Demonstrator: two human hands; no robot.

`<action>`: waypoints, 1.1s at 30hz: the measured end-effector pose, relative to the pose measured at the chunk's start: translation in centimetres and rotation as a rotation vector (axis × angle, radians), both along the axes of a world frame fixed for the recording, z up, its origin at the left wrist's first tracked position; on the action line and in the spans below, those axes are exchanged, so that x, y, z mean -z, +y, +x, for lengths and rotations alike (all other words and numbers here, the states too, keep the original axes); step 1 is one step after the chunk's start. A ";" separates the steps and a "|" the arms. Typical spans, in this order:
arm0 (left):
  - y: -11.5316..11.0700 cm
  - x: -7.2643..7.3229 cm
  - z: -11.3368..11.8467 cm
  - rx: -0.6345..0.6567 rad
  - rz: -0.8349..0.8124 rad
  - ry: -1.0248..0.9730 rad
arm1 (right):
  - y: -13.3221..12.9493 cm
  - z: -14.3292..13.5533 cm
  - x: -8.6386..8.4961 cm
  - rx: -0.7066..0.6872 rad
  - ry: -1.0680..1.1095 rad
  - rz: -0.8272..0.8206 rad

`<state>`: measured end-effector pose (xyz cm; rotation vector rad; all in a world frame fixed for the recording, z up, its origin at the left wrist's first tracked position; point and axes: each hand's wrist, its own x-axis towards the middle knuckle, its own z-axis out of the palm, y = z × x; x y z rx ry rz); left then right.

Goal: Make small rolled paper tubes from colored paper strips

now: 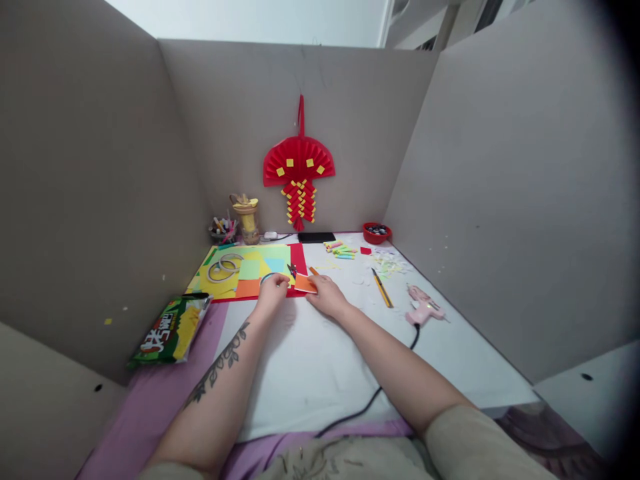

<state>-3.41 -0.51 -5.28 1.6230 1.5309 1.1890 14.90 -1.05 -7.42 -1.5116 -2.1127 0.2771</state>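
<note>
My right hand (pixel 327 297) grips a small orange piece of paper (pixel 305 283) near the front edge of the coloured sheets. Just left of it, my left hand (pixel 274 291) is closed with its fingertips together; what they hold, if anything, is too small to make out. A curved blue-and-white edge, perhaps a roll of tape (pixel 267 277), shows behind that hand. Dark-bladed scissors (pixel 292 269) lie between the two hands, partly hidden. Beneath are stacked colour papers (pixel 250 269) in green, yellow, orange and blue, over a red sheet (pixel 299 255).
Two tape rings (pixel 223 268) rest on the papers. To the right lie a yellow cutter (pixel 382 289), a pink glue gun (pixel 423 307) with a black cord, paper rolls (pixel 341 250) and scraps. A green snack bag (pixel 173 330) sits left; a red fan ornament (pixel 299 160) hangs behind.
</note>
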 end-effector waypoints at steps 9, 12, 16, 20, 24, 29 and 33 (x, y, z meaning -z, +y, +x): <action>-1.0 0.0 1.1 0.125 -0.365 -0.090 | 0.3 -0.1 -0.5 -0.017 -0.095 -0.072; -1.4 0.2 1.6 0.140 -0.429 -0.076 | 0.2 0.0 -0.4 0.019 -0.090 -0.050; -1.4 0.3 2.0 0.125 -0.463 -0.147 | 0.1 -0.5 -0.3 0.017 -0.091 -0.018; -1.7 0.1 2.6 0.190 -0.389 -0.238 | 0.3 -1.0 -0.4 0.037 -0.110 -0.014; -1.9 0.3 2.8 0.188 -0.375 -0.248 | 0.5 -0.9 -0.6 0.101 -0.107 -0.033; -1.9 -0.1 2.4 0.237 -0.502 -0.497 | -0.5 -0.3 -1.1 0.020 -0.010 0.182; -2.0 -1.0 2.0 0.272 -0.448 -0.536 | -1.5 0.0 -1.5 -0.086 0.156 0.291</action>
